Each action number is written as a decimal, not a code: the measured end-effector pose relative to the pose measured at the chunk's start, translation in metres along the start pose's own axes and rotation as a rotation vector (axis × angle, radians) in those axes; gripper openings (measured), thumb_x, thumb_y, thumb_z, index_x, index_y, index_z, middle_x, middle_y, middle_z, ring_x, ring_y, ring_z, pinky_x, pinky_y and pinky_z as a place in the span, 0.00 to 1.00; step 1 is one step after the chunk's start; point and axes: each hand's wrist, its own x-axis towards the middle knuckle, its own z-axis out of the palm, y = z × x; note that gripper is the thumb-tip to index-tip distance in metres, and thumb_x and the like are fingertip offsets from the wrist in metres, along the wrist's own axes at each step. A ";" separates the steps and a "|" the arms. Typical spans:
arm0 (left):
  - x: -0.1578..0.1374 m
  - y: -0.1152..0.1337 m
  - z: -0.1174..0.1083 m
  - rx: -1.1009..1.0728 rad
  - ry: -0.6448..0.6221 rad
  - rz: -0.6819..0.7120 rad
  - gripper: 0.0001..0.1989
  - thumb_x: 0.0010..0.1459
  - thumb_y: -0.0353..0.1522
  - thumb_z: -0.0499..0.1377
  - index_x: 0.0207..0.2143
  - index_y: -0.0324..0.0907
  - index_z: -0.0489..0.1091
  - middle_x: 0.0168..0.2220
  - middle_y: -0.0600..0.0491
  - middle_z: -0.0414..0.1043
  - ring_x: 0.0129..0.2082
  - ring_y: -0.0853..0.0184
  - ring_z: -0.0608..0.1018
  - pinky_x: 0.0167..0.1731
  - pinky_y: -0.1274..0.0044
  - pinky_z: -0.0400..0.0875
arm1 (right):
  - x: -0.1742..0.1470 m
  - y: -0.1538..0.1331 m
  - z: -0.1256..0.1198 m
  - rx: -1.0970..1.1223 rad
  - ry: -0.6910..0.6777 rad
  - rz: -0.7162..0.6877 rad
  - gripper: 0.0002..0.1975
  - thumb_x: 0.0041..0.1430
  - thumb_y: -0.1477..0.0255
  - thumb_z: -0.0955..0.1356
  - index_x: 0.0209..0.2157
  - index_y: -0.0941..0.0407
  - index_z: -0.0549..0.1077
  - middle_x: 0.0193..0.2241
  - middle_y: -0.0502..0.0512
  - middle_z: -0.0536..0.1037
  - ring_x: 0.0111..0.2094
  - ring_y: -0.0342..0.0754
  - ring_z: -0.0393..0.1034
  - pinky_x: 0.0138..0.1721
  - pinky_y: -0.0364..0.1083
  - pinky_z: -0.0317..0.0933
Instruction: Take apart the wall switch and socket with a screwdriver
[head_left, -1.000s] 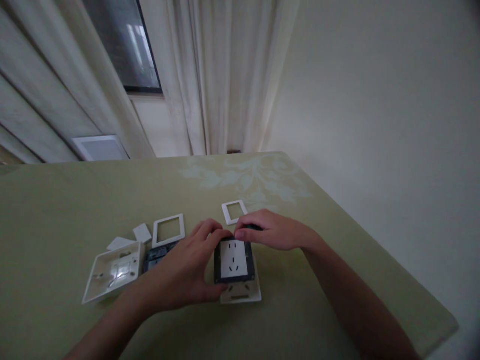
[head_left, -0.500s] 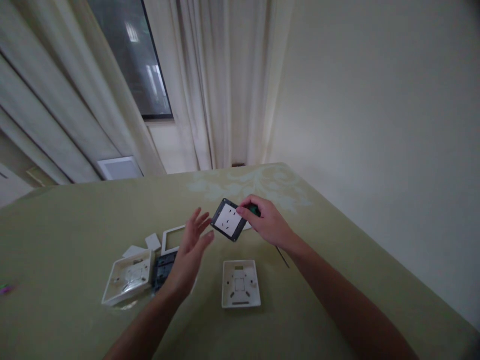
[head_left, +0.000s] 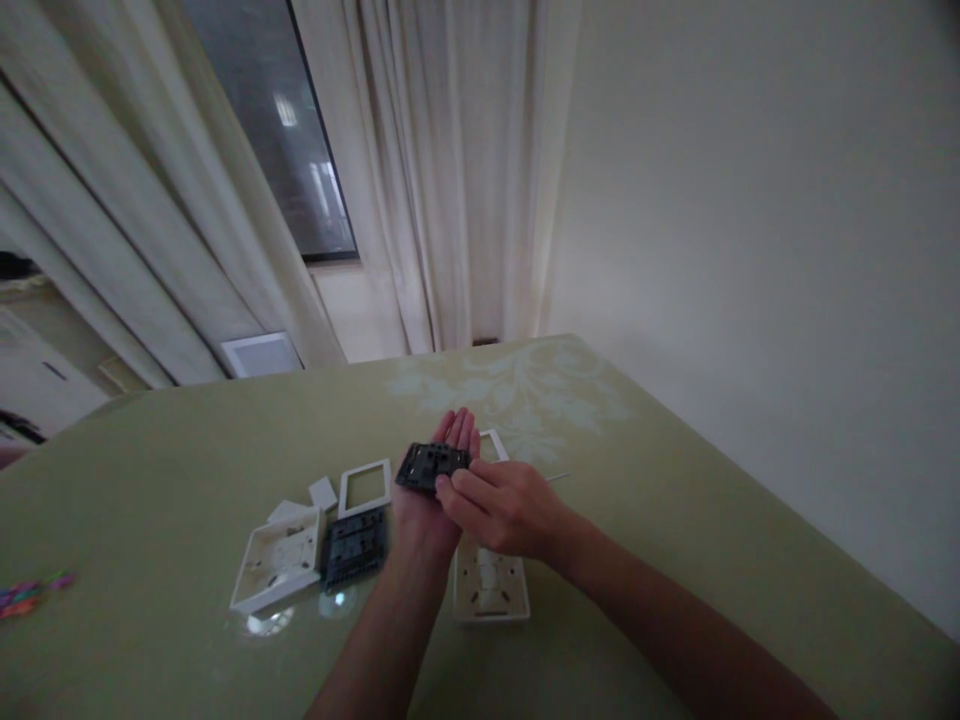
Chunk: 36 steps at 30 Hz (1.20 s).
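Note:
A wall socket module, its dark back side up, lies over the palm of my left hand. That hand is palm up, its fingers stretched out beyond the module. My right hand pinches the module's right edge between thumb and fingers. A thin metal shaft shows beyond my right hand; whether the hand also holds it is hidden. Below my hands, a white mounting box sits on the table, partly covered by my right hand.
To the left lie a second white box, a dark module, a white frame and small white plates. Another white frame is behind my hands. Colourful small items lie far left. A wall borders the table's right side.
The socket module has been turned from its white face to its dark back. My left hand has moved right and under it, palm up. The green handle no longer shows.

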 end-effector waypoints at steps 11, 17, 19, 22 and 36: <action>-0.008 0.009 0.015 -0.107 -0.028 -0.019 0.40 0.62 0.26 0.51 0.77 0.32 0.55 0.73 0.31 0.65 0.69 0.52 0.75 0.61 0.61 0.79 | 0.001 -0.006 -0.002 -0.033 -0.014 0.085 0.12 0.77 0.79 0.65 0.37 0.59 0.76 0.31 0.51 0.77 0.32 0.47 0.71 0.27 0.48 0.60; -0.011 0.007 0.019 -0.128 -0.002 0.010 0.40 0.62 0.25 0.51 0.76 0.30 0.56 0.72 0.29 0.66 0.69 0.49 0.75 0.58 0.64 0.83 | 0.002 0.001 -0.005 -0.027 -0.017 0.075 0.12 0.77 0.79 0.65 0.36 0.58 0.76 0.30 0.51 0.75 0.32 0.46 0.71 0.28 0.47 0.59; -0.013 0.007 0.021 -0.140 0.009 0.028 0.39 0.62 0.26 0.50 0.76 0.29 0.56 0.71 0.29 0.67 0.70 0.48 0.73 0.56 0.65 0.84 | 0.004 0.002 -0.006 -0.019 -0.017 0.069 0.12 0.77 0.79 0.65 0.36 0.58 0.75 0.30 0.50 0.75 0.31 0.46 0.71 0.27 0.48 0.59; -0.014 0.006 0.024 -0.155 0.022 0.045 0.38 0.63 0.25 0.49 0.75 0.28 0.57 0.71 0.29 0.67 0.70 0.48 0.73 0.54 0.66 0.85 | 0.006 0.001 -0.009 -0.023 -0.014 0.085 0.14 0.77 0.80 0.63 0.36 0.58 0.75 0.30 0.51 0.75 0.31 0.47 0.71 0.26 0.48 0.59; -0.002 0.001 0.026 -0.161 -0.004 0.011 0.38 0.65 0.21 0.47 0.78 0.33 0.53 0.73 0.33 0.65 0.68 0.53 0.76 0.59 0.66 0.82 | 0.006 0.003 -0.012 -0.075 0.018 0.167 0.14 0.77 0.80 0.63 0.36 0.58 0.75 0.29 0.51 0.74 0.30 0.46 0.71 0.26 0.48 0.58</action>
